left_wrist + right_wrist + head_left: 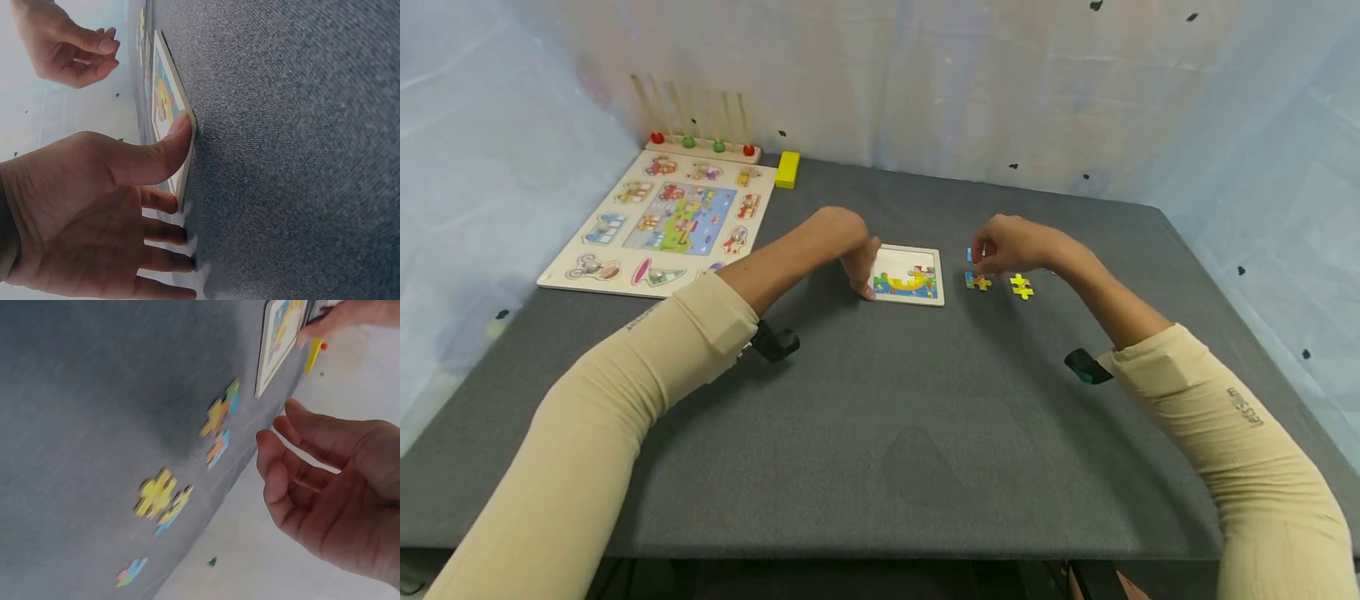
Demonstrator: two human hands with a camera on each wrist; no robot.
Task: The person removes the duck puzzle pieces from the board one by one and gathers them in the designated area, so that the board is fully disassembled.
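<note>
A small wooden jigsaw tray point(906, 302) lies on the grey table, its lower part filled with yellow, blue and green pieces. My left hand point(859, 260) is at its left side; the thumb point(178, 134) presses on the near corner of the rim, and the other fingers reach along the left edge, mostly straight. To the right of the tray, my right hand point(1011, 244) hovers over loose puzzle pieces. Its fingers point(275, 494) bend loosely, with nothing seen between thumb and fingertips. Below it lie an orange-yellow piece point(217, 417) and a yellow piece point(155, 492).
Further loose pieces, one pink and blue point(131, 572), lie on the right. A large wooden peg puzzle board point(580, 265) covers the back left. Behind it stands a rack of wooden rods point(703, 150) with red and green beads, beside a yellow block point(787, 170). Plastic sheeting point(955, 92) hangs behind.
</note>
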